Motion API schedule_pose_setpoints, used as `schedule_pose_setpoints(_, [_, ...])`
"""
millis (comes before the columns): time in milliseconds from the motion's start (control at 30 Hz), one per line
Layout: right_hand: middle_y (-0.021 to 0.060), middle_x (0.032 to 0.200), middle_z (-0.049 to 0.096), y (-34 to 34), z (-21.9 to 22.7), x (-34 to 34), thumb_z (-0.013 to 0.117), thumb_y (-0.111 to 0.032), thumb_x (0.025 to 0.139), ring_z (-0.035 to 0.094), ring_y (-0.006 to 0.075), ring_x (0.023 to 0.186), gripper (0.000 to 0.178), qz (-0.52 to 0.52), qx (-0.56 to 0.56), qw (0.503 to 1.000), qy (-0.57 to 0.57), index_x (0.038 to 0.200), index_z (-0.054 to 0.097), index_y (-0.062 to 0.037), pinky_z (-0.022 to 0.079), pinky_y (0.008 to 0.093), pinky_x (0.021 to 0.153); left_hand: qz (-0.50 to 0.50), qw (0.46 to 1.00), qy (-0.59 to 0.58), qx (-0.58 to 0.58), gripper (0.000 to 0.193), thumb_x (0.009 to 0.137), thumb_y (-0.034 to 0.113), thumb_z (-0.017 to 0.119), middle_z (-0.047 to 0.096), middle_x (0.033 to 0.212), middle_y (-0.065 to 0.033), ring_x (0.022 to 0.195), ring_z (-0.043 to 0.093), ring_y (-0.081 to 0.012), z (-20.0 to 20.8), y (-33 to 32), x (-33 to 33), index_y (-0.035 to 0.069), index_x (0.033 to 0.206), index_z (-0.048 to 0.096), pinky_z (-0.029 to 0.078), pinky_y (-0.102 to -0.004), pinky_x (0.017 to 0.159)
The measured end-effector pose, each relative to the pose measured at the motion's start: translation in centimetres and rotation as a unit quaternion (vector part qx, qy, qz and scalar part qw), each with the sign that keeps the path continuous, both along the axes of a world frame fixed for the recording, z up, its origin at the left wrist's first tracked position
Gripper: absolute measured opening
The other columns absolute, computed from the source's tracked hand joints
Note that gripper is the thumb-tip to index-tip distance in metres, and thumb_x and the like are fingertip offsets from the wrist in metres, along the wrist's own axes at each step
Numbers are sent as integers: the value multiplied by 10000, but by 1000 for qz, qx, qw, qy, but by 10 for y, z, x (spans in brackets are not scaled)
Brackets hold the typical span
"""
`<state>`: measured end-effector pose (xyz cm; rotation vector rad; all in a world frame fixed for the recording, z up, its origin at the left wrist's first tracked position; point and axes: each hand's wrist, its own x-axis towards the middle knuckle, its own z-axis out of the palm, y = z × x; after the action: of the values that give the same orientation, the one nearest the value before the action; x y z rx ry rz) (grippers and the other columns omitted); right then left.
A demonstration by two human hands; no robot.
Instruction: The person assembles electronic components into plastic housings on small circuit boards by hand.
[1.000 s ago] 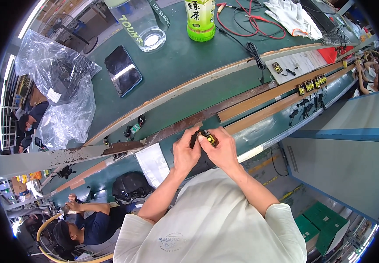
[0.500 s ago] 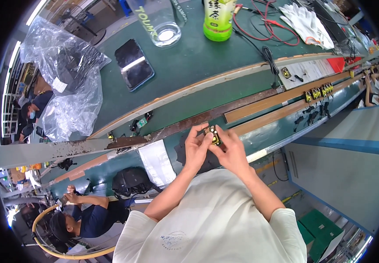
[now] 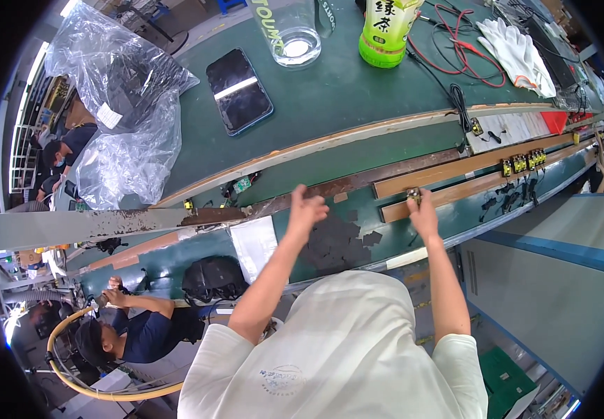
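My right hand (image 3: 424, 215) has its fingers closed on a small circuit board (image 3: 413, 195) with yellow parts, held at the near-left end of the wooden strips (image 3: 450, 197). Whether the board rests on the strip I cannot tell. My left hand (image 3: 307, 211) is empty above the green bench, its fingers apart. Below and right of it lie thin dark pieces (image 3: 337, 241) on the bench. Farther right along the strips sits a row of similar boards (image 3: 520, 163), with black cables hanging toward me.
On the upper bench are a phone (image 3: 240, 91), a clear cup (image 3: 295, 47), a green-labelled bottle (image 3: 385, 35), white gloves (image 3: 518, 56) and crumpled plastic film (image 3: 131, 112). A black bag (image 3: 214, 279) lies left, near a co-worker (image 3: 145, 328). A metal beam (image 3: 92, 225) crosses the left side.
My hands have come apart. The right one has carried the circuit board right to the wooden strips; the left one has let go and opened. The view has shifted slightly.
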<state>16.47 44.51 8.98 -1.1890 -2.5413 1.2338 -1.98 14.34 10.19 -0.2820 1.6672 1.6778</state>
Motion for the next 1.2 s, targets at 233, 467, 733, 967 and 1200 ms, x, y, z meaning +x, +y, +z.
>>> schedule_pose_setpoints(233, [214,1065,657,-4,29,-18,675,-192,933,641,424,996,311,54,290,956,-4,1199,626,-40,510,505,883,118,990,48,-67,924,966,198,644,527,1389,-235,954,712,-325,-35,-40,-120,145,1634,8,611,-405,791])
schedule_pose_setpoints(467, [173,1114,631,-117,13,-32,717,-90,875,645,422,1009,240,246,57,966,-53,1105,657,-54,535,525,827,13,998,40,-54,640,995,302,646,559,1382,-191,946,719,-318,-45,-1,-105,82,1532,375,612,-376,764])
schedule_pose_setpoints(733, [175,1077,589,-146,-46,-56,734,-62,861,648,419,1015,308,235,146,961,-25,1137,598,-53,542,516,812,-28,999,26,-7,431,997,214,651,658,1098,-110,817,725,-215,-36,10,5,23,1375,574,594,-307,692])
schedule_pose_setpoints(967, [163,903,639,-139,-47,-47,701,-35,887,676,403,878,228,191,65,979,16,1097,612,-19,551,466,764,70,990,-116,30,453,946,-16,533,636,1034,-115,749,709,-218,-23,-18,16,26,1397,526,613,-316,667])
schedule_pose_setpoints(1200, [130,807,644,-122,33,-74,658,0,915,667,275,744,197,31,-350,935,36,1110,684,-16,531,358,681,46,993,-71,79,607,918,-65,468,633,1113,-142,815,704,-240,37,-5,18,88,1502,407,624,-344,765])
